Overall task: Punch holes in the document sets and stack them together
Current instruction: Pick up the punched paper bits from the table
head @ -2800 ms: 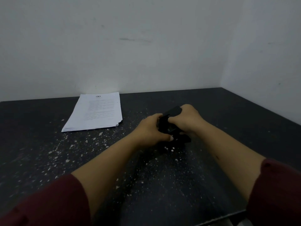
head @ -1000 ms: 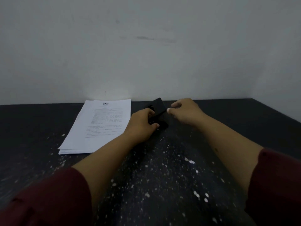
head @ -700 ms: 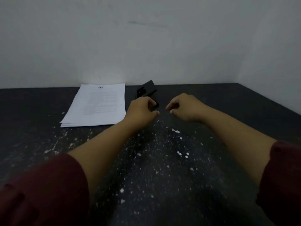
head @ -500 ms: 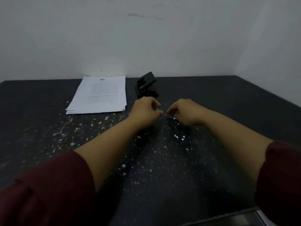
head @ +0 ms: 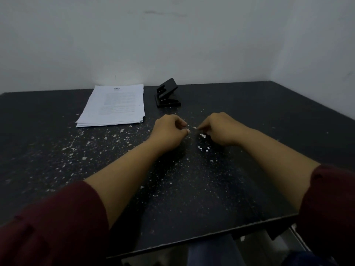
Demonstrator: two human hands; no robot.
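You have set the hole punch [head: 167,95] down beside the stacked documents [head: 115,105], and your left hand [head: 169,132] and right hand [head: 219,129] now rest loosely curled and empty, so the punching looks finished.

Hole punch [head: 167,95] was gripped between both hands at mid-table 2.8 s ago; it now stands free near the back wall, just right of the paper stack [head: 114,105], lever raised, neither hand touching it. Left hand [head: 169,132] and right hand [head: 221,128] have drawn back toward the body and rest loosely curled on the table [head: 249,116], close together but apart, well short of the punch. White paper bits [head: 203,145] now lie between and just before the hands.
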